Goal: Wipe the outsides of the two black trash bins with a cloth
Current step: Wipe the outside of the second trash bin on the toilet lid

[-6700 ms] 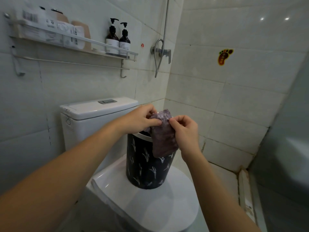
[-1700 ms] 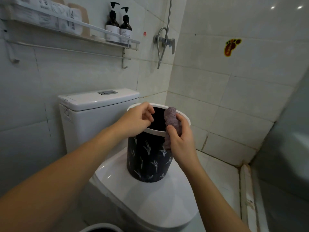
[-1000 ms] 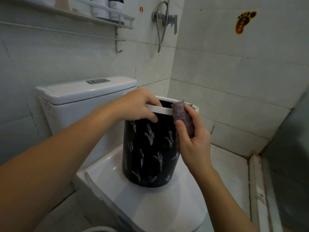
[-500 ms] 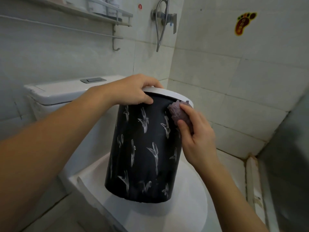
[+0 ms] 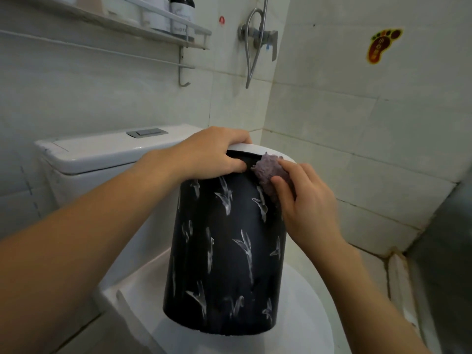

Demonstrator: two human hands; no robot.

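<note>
A black trash bin (image 5: 224, 251) with white bird marks and a white rim stands tilted toward me on the closed toilet lid (image 5: 301, 310). My left hand (image 5: 212, 152) grips its rim at the near top edge. My right hand (image 5: 304, 203) presses a bunched purple cloth (image 5: 265, 169) against the bin's upper right side, just under the rim. The bin's inside is hidden from this angle. A second bin is not in view.
The white cistern (image 5: 107, 152) sits behind the bin on the left. A wall shelf (image 5: 163, 24) with bottles hangs above it. A shower valve and hose (image 5: 258, 39) are mounted at the wall corner. Tiled wall runs along the right, with floor at lower right.
The bin has tipped further toward me under my left hand. My right hand holds the cloth a little higher on the bin's side, close under the rim.
</note>
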